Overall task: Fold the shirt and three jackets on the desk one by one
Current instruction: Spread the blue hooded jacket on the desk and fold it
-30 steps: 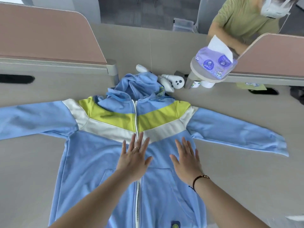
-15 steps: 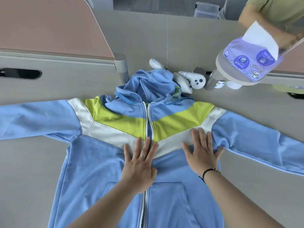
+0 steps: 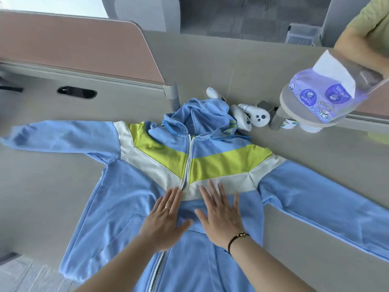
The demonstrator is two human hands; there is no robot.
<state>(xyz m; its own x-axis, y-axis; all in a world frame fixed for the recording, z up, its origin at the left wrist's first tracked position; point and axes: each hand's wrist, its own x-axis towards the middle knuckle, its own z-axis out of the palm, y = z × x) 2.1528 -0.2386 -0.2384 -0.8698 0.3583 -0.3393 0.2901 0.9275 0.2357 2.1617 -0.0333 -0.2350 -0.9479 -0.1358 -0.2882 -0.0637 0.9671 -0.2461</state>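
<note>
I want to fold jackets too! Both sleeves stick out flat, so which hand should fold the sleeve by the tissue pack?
Probably the right hand. It lies flat on the jacket nearer that sleeve, while the left hand rests beside the zipper and would have to cross over.

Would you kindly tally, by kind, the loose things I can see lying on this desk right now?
Blue hooded jacket: 1
White handheld controllers: 3, one half hidden behind the hood
Purple tissue pack on a round stand: 1
Total: 5
</note>
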